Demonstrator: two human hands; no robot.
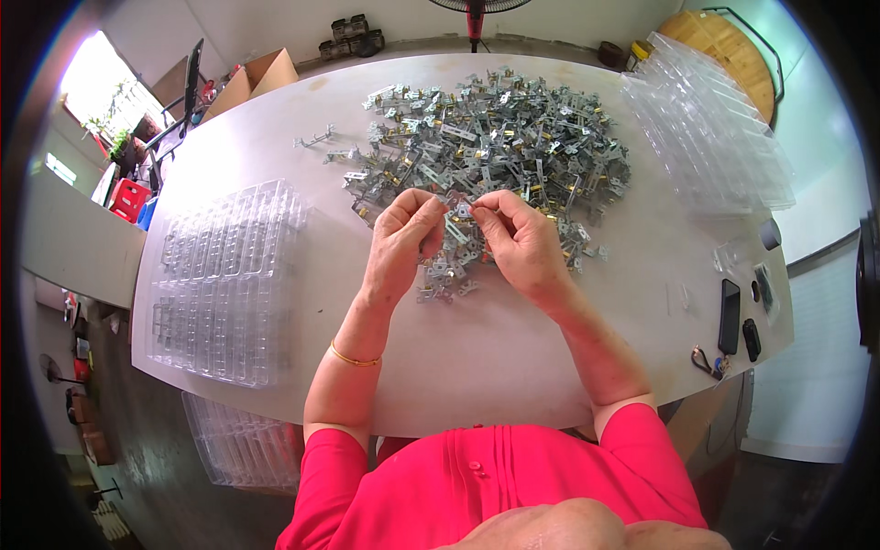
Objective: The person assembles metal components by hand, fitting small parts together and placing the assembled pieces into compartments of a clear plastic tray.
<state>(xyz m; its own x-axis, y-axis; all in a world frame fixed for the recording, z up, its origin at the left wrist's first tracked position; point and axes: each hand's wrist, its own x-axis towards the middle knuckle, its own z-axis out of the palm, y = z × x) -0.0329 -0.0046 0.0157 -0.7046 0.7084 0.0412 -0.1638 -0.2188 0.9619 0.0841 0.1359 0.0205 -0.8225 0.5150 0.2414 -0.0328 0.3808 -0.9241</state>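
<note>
A large heap of small silvery metal brackets [513,137], some with brass-coloured bits, covers the far middle of the table. At its near edge my left hand [401,240] and my right hand [524,240] face each other, thumbs and fingers pinched. Between the fingertips is a small metal bracket [456,202], which both hands appear to grip by its ends. Its outline partly merges with the heap behind. More loose brackets [447,275] lie on the tabletop just below the hands. One bracket [316,137] lies apart, left of the heap.
Clear plastic trays [215,316] holding rows of metal parts stand at the left of the white table [440,380]. A stack of clear trays [701,128] sits at the far right. Nearer on that side lie a phone [730,316], a black key fob [752,339] and keys.
</note>
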